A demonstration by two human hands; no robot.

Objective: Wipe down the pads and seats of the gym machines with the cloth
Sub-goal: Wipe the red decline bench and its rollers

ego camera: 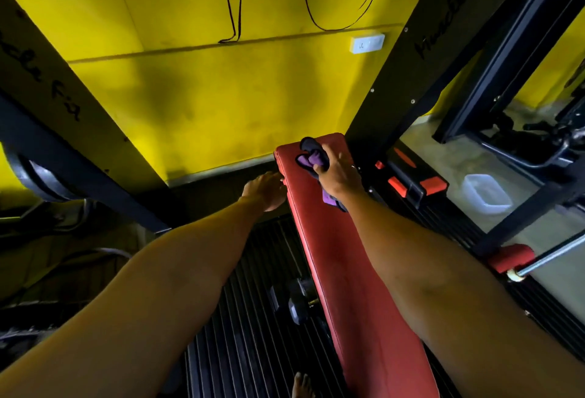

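Head view, right hand [337, 173]: clasps a crumpled purple-and-dark cloth [311, 158] on the far end of the long red padded bench [348, 271].
Left hand [266, 190]: fingers relaxed, holding nothing, at the bench's left edge.
Floor: black dumbbell [297, 306] beside the bench.

The right grip [337, 173] holds a purple cloth [311, 158] against the far end of the long red pad [345, 271], right of centre. The left grip [264, 190], fingers relaxed, sits at the pad's left edge. A dumbbell [296, 302] lies on the floor below.
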